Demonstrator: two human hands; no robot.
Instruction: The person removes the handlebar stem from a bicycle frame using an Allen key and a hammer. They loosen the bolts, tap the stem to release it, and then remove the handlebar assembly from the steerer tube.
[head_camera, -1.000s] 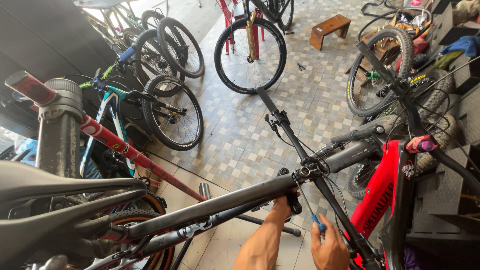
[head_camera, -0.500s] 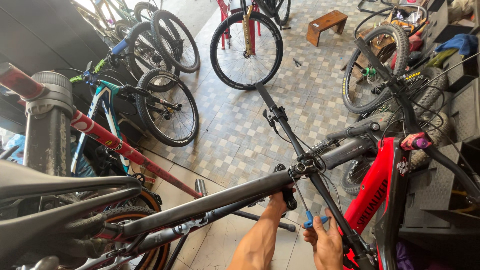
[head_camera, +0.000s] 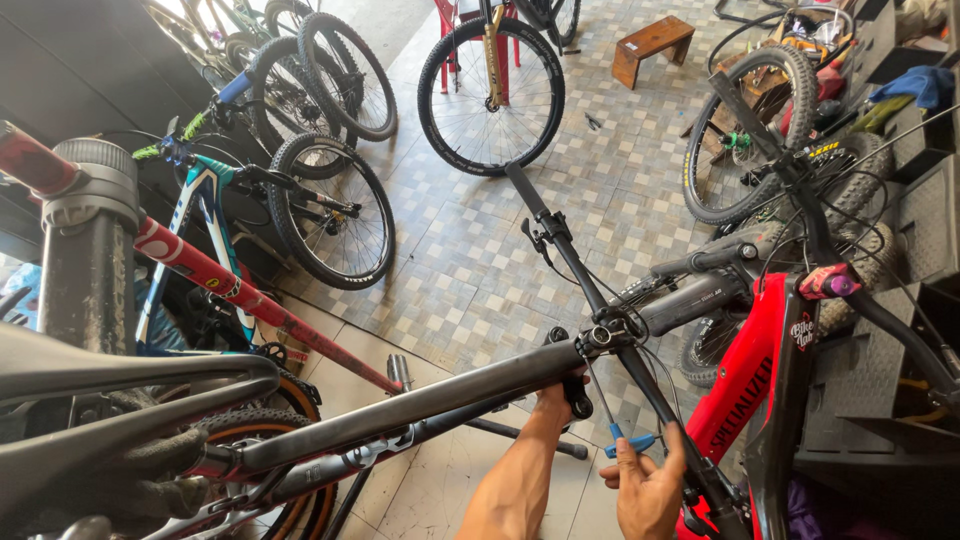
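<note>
A black bicycle frame hangs across the view, its black handlebar running up and to the left from the stem. My left hand reaches up under the front of the frame and grips it just below the stem. My right hand is lower and to the right. It holds a blue-handled key tool, whose thin shaft points up toward the stem clamp. Thin cables run past both hands.
A red bicycle stands close on the right. A red stand bar slants across the left. Several bicycles lean at the back left, a front wheel stands at top centre, and a wooden stool sits on the tiled floor.
The view has shifted slightly. Both hands stay by the stem, the left on the frame and the right holding the blue tool.
</note>
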